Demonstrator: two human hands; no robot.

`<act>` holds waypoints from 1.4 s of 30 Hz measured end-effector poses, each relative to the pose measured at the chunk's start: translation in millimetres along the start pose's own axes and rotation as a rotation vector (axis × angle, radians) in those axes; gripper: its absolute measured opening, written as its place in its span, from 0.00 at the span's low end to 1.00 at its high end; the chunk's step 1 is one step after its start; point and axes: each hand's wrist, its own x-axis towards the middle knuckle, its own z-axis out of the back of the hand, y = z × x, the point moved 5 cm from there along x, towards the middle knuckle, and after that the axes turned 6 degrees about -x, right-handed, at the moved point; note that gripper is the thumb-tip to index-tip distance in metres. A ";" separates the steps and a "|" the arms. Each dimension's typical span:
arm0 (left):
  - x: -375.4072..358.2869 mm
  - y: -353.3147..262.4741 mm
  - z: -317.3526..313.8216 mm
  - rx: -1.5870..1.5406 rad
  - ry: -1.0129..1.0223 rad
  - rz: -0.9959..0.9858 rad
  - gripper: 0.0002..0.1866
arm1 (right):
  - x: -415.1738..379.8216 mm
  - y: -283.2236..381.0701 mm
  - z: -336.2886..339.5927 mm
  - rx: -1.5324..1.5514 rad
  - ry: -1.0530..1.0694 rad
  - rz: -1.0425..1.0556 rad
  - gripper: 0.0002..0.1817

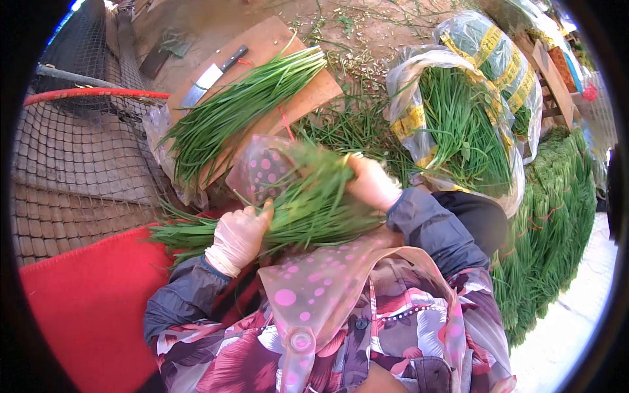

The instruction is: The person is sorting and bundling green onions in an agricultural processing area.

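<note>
Slender green stalks [321,216] between the left and right fingers.
From afar, I see the white-gloved left hand [240,239], fingers clamped around the stalks; whether the white-gloved right hand [373,185] also grips, I cannot tell. Beyond the left fingers, a black-handled steel knife [211,76] lies on a brown rectangular board [262,38].
</note>
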 end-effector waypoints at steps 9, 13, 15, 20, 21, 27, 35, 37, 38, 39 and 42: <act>-14.9 14.2 -28.9 -0.122 -0.202 0.057 0.37 | 8.5 37.5 235.4 0.977 -0.259 0.182 0.10; -16.1 14.2 -29.3 -0.182 -0.209 0.091 0.42 | 18.3 74.0 236.0 1.000 -0.089 0.352 0.03; -16.7 15.1 -34.5 -0.209 -0.247 0.087 0.42 | 41.8 6.1 213.6 0.379 -0.045 0.295 0.09; -21.8 14.5 -36.5 -0.215 -0.253 0.086 0.42 | 21.6 -18.2 133.7 -0.245 0.061 -0.317 0.48; -21.9 15.4 -37.8 -0.225 -0.291 0.058 0.42 | 3.3 26.5 101.9 0.193 0.225 -0.366 0.48; -11.0 16.1 -30.0 -0.349 -0.260 0.066 0.41 | -0.5 21.3 70.8 -0.607 0.275 -0.006 0.29; -11.5 30.0 -40.9 -1.054 -0.024 0.233 0.43 | -10.7 59.4 145.5 -0.073 0.023 -0.093 0.33; -5.5 18.1 -36.9 -1.400 0.049 0.267 0.43 | -17.5 69.4 78.2 -0.186 0.246 -0.171 0.22; -3.6 9.4 -32.2 -1.743 0.123 0.309 0.42 | -18.2 73.0 71.7 -0.117 0.112 -0.229 0.17; -6.1 1.3 -21.5 -1.802 0.240 0.346 0.38 | -8.1 68.2 92.8 -0.289 -0.015 0.078 0.17; -17.6 -17.7 -14.7 -1.943 0.323 0.447 0.30 | -2.1 29.5 191.2 0.176 -0.584 -0.112 0.16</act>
